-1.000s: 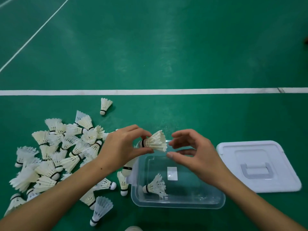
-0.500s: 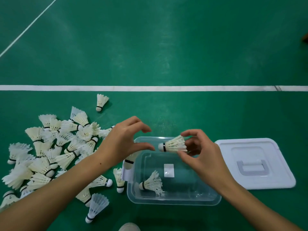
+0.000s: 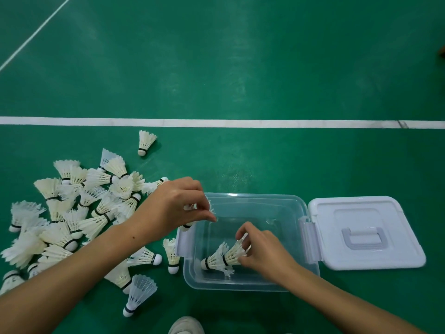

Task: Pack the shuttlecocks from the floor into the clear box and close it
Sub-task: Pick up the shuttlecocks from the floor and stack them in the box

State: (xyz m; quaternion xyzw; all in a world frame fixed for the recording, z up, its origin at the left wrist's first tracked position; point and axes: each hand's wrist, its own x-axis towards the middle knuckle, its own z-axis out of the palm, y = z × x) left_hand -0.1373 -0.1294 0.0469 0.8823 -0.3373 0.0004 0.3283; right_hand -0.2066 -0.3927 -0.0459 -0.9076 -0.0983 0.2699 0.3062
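The right hand (image 3: 262, 251) reaches into the box (image 3: 298, 210), fingers pinched on a shuttlecock (image 3: 234, 254) it nests into another (image 3: 213, 260) on the bottom, probably to save room. The left hand (image 3: 173, 210) pinches feathers at the box's left rim. The pile (image 3: 79, 213) lies left, the lid (image 3: 366, 232) right; most of the box stays free.

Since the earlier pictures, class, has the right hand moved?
Yes. The right hand has dropped from above the far rim of the clear box down inside it, toward the near wall.
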